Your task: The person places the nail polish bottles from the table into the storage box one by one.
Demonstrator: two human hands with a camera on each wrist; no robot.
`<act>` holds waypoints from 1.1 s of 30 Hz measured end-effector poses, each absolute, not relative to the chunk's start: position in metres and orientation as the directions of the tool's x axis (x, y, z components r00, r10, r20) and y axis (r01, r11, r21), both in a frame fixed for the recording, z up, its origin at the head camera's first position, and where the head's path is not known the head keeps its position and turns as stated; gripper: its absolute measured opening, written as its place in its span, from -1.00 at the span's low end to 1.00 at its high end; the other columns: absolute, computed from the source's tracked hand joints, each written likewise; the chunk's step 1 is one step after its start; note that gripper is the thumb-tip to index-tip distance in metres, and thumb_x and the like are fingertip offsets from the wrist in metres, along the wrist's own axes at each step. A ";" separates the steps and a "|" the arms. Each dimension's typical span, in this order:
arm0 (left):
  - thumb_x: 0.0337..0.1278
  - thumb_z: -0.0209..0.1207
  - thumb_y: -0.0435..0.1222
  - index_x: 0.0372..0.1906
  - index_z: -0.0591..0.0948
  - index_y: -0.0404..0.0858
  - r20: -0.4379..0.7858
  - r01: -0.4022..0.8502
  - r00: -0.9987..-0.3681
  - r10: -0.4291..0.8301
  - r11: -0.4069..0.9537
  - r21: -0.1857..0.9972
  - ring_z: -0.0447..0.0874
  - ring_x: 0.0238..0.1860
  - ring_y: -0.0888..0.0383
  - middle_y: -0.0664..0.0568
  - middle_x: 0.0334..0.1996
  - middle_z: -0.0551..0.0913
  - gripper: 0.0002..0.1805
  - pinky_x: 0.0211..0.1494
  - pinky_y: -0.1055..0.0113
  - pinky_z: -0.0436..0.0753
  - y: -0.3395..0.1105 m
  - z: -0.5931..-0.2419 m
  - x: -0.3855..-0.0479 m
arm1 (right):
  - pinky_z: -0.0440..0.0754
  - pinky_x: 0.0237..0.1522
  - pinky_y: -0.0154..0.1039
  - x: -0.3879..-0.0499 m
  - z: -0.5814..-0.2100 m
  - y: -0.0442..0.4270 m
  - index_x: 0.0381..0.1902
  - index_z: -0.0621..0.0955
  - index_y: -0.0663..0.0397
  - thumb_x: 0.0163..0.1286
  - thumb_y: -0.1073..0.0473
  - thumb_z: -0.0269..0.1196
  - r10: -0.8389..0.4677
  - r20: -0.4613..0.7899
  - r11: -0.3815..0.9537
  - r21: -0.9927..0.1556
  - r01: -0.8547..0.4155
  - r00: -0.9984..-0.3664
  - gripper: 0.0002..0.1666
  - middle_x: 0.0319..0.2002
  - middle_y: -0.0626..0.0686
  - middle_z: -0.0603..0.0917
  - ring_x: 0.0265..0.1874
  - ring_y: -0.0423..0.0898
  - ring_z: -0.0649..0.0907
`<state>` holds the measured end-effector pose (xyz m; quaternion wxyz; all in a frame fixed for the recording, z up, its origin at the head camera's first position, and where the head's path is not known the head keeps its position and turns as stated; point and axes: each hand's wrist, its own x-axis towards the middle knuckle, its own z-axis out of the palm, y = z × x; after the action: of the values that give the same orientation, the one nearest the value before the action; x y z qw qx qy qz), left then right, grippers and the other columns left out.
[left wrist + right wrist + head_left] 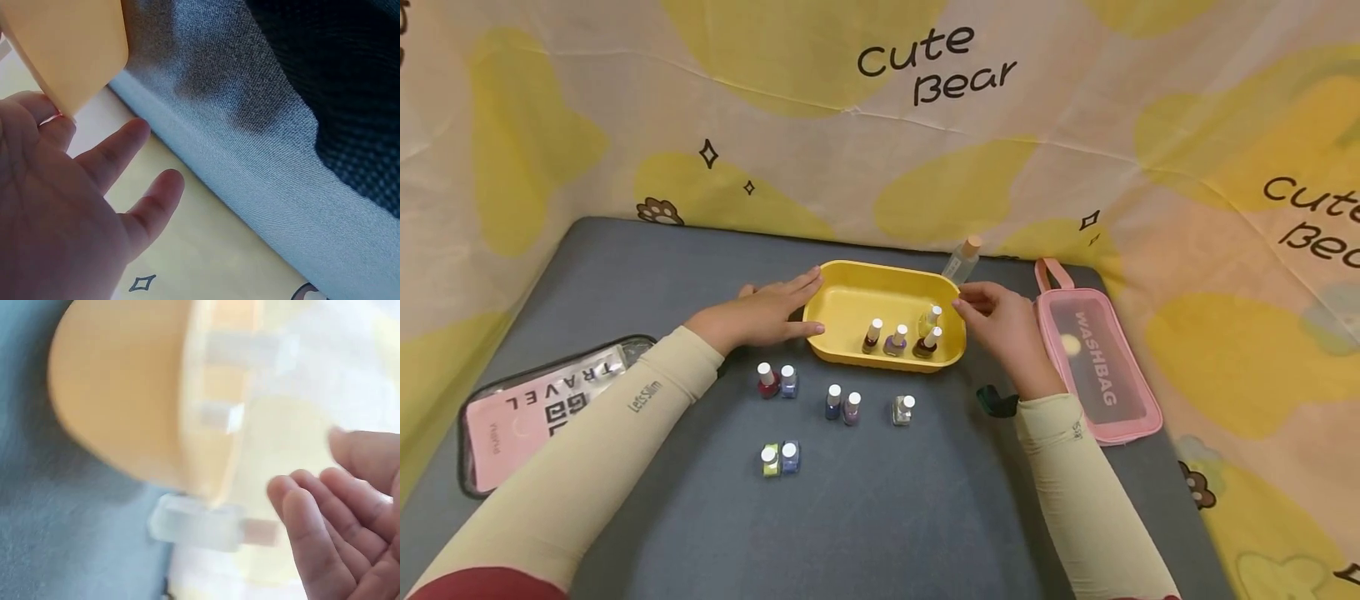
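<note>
Left hand (758, 317): fingers spread, touching one end of yellow tray (853, 304), four bottles (895, 342) inside. Right hand (1006, 325): fingers loosely bent, holding nothing, just beside the tray's other end; pink bag (1105, 367) to its right, clear vial (958, 266) beyond.

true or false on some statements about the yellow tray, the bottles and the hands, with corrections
1. Four white-capped bottles are in the yellow tray. True.
2. Every white-capped bottle is in the tray. False: seven are outside it.
3. The left hand touches the tray. True.
4. The right hand grips the peach-capped bottle. False: it does not hold it.
5. The pink washbag lies right of the tray. True.
</note>
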<state>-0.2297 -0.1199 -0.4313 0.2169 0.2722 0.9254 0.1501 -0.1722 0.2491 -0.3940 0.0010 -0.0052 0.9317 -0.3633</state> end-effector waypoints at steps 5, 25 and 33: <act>0.52 0.10 0.24 0.76 -0.18 -0.01 -0.323 0.436 -0.758 0.567 0.808 0.396 -0.04 0.68 -0.21 0.14 0.74 -0.30 0.03 0.44 -0.54 -0.03 -0.119 -0.433 -0.231 | 0.72 0.07 0.05 -0.137 -0.381 0.244 0.23 0.72 0.13 0.53 -0.03 0.38 -0.013 0.073 0.674 -0.736 -0.063 -0.997 -0.54 0.04 0.07 0.79 -0.01 0.03 0.76; 0.56 0.07 0.22 0.76 -0.14 -0.09 -0.317 0.458 -0.751 0.579 0.803 0.381 0.00 0.65 -0.29 0.07 0.74 -0.28 0.00 0.43 -0.56 -0.02 -0.118 -0.424 -0.227 | 0.72 0.07 -0.01 -0.062 -0.442 0.207 0.11 0.79 0.12 0.29 0.13 0.59 -0.198 0.036 0.649 -0.744 -0.159 -0.980 -0.55 0.02 -0.03 0.80 0.00 0.00 0.79; 0.56 0.07 0.21 0.76 -0.16 -0.09 -0.330 0.447 -0.747 0.577 0.804 0.392 -0.04 0.66 -0.28 0.06 0.74 -0.29 0.00 0.45 -0.56 -0.07 -0.118 -0.421 -0.225 | 0.75 -0.02 -0.06 -0.061 -0.454 0.202 0.05 0.82 0.08 0.27 0.17 0.60 -0.167 0.039 0.658 -0.740 -0.141 -0.985 -0.62 -0.07 -0.05 0.81 -0.11 -0.11 0.80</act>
<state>-0.2251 -0.1178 -0.4209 0.2224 0.2772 0.9234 0.1453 -0.0606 0.2021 -0.4536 0.0162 -0.0847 0.9102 -0.4051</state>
